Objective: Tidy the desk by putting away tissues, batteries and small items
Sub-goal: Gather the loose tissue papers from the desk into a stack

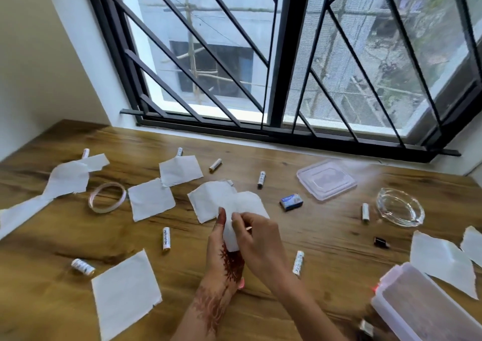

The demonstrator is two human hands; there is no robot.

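Both hands met over the middle of the bench (326, 239), working one tissue (230, 239). The left hand (221, 257) backed the sheet from the left, thumb raised along its edge, its grip closed on the paper. The right hand (258, 241) pinched the same sheet from the right with curled fingers. The tissue's wider far part lay against the bench; whether that was one sheet or two overlapping could not be told.

The step looked like folding or bunching this tissue before stowing it. The paper seemed thin, so a light pinch and a short, even fold would likely serve better than a pull, which could tear it. Lifting it fully would avoid dragging the battery (298, 262) lying just right of the wrists; it would probably roll if nudged. The open plastic box (417, 301) at the near right seemed the likely place for it. The loose squares to the left, such as the nearest one (125, 291), could be stacked with this tissue to save trips.
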